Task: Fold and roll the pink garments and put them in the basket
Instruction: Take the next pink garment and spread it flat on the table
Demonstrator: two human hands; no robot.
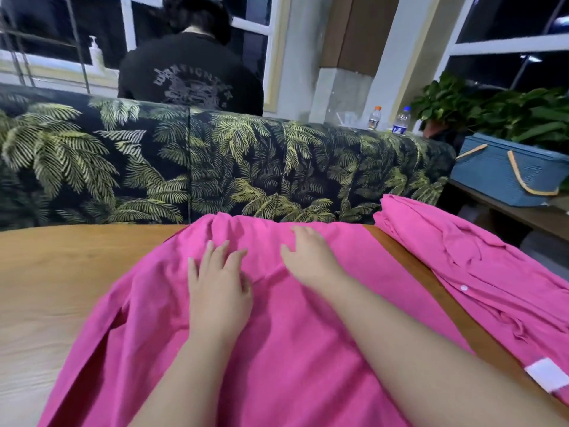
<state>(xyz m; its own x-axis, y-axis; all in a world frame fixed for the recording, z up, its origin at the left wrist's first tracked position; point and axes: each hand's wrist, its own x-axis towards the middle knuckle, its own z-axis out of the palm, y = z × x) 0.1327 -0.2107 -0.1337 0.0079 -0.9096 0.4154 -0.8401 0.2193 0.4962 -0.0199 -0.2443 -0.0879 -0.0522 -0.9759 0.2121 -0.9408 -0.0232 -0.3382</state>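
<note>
Bare table (61,272) leftward; second pink garment (480,272) crowding right.

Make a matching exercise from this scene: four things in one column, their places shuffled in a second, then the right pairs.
Things:
1. left hand
2. blue basket
3. buttoned pink shirt
4. two bottles

Places:
A. behind the sofa back
B. flat on the spread pink garment
C. on the low bench, far right
D. at the table's right edge

Pairs: 1-B, 2-C, 3-D, 4-A

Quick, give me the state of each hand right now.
Left hand: open, fingers spread flat on the pink garment.
Right hand: open, pressing flat on the same garment.
</note>
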